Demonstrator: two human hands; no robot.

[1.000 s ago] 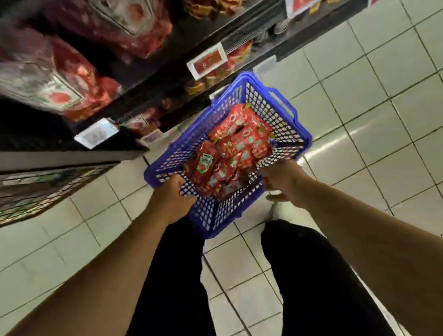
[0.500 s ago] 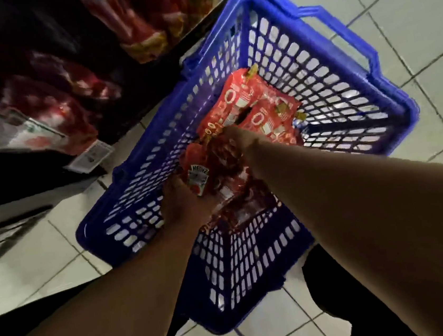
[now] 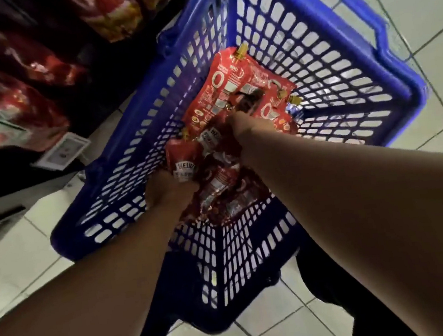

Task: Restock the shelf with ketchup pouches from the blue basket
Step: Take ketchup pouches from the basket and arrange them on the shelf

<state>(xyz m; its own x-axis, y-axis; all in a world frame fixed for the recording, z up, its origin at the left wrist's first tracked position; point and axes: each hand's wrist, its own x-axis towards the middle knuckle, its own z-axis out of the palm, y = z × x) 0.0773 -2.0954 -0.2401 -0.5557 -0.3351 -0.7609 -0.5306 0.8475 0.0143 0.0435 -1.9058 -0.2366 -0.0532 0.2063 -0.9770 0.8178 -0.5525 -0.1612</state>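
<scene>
A blue plastic basket (image 3: 312,55) stands on the tiled floor below me, holding several red ketchup pouches (image 3: 233,83). Both my hands are down inside it. My left hand (image 3: 168,193) grips a dark red pouch with a white label (image 3: 184,166) at the near left of the pile. My right hand (image 3: 246,126) reaches into the middle of the pile, its fingers curled into the pouches; which pouch it holds is hidden. The shelf (image 3: 40,86) with more red pouches runs along the upper left, dark and blurred.
A white price tag (image 3: 63,150) hangs on the shelf edge left of the basket. Pale floor tiles (image 3: 432,19) lie to the right and behind the basket. My dark trouser legs (image 3: 339,292) stand just beneath the basket's near edge.
I have bent lower toward the basket, which now fills the view. Both hands left the basket's near rim and went inside; the left took hold of a pouch, the right dug into the pile.
</scene>
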